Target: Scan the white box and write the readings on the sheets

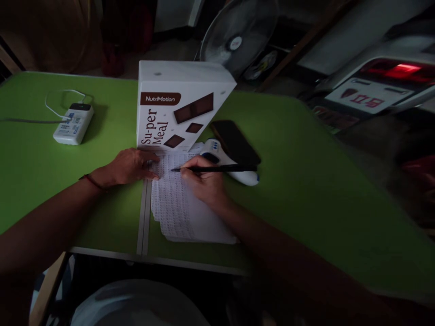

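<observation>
While right hand [205, 183] grips pen [234, 168], paper [175, 213] beneath

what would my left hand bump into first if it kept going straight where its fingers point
The left hand would probably meet the tip of the pen first, then the right hand holding it, though depth is unclear.

On the white box [183, 108] before me I read "NutriMotion" on the brown label [161, 98] and, sideways, "Su-per Meal". The rows on my paper [175, 203], blue print on the left white power block [74, 125] and red characters on the far-right sign [360, 96] escape me.
</observation>
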`<action>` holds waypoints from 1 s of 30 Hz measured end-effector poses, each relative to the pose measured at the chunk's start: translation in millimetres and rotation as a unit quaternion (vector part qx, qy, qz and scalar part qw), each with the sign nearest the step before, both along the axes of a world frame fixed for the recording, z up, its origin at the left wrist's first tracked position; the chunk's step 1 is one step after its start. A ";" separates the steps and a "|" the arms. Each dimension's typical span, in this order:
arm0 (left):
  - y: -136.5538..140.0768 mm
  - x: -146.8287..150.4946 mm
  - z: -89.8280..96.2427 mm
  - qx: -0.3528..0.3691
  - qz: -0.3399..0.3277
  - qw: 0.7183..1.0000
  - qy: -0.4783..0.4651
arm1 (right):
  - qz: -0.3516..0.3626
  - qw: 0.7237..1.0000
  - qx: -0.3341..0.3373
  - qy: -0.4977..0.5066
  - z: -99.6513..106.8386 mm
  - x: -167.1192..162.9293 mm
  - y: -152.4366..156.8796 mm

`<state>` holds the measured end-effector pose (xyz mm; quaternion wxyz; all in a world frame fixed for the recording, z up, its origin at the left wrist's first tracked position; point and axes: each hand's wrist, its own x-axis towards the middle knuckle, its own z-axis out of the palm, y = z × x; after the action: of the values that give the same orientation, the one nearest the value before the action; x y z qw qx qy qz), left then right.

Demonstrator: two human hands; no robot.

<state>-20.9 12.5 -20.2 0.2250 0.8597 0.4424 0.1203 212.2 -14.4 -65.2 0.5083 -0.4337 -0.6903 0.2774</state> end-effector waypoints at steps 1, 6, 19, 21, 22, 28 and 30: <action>0.1 0.0 -0.3 0.000 0.000 1.000 -0.001 | -0.001 1.000 0.001 -0.002 0.1 -0.1 0.1; 1.5 -0.7 -3.4 0.007 0.002 1.000 -0.007 | -0.006 1.000 0.003 -0.008 0.4 -0.1 0.3; 2.3 -2.4 -4.4 -0.008 -0.001 1.000 -0.029 | 0.006 1.000 -0.009 0.000 2.9 0.0 -0.9; 2.9 -3.4 -6.3 -0.002 -0.006 0.999 -0.039 | 0.008 1.000 -0.008 0.005 2.1 -0.5 -0.9; 3.1 -3.8 -7.0 0.001 -0.007 0.999 -0.040 | 0.009 1.000 -0.007 0.007 1.6 -0.8 -0.9; 2.9 -3.0 -7.3 0.018 -0.010 1.000 -0.023 | 0.006 1.000 -0.009 -0.008 -0.6 -2.4 -1.6; 3.0 -2.4 -6.8 0.021 -0.012 0.999 -0.023 | -0.004 1.000 -0.003 -0.014 0.1 -2.8 -2.1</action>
<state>-23.3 15.4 -27.0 0.2182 0.8665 0.4242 0.1469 209.4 -16.6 -65.1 0.4987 -0.4415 -0.6948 0.2715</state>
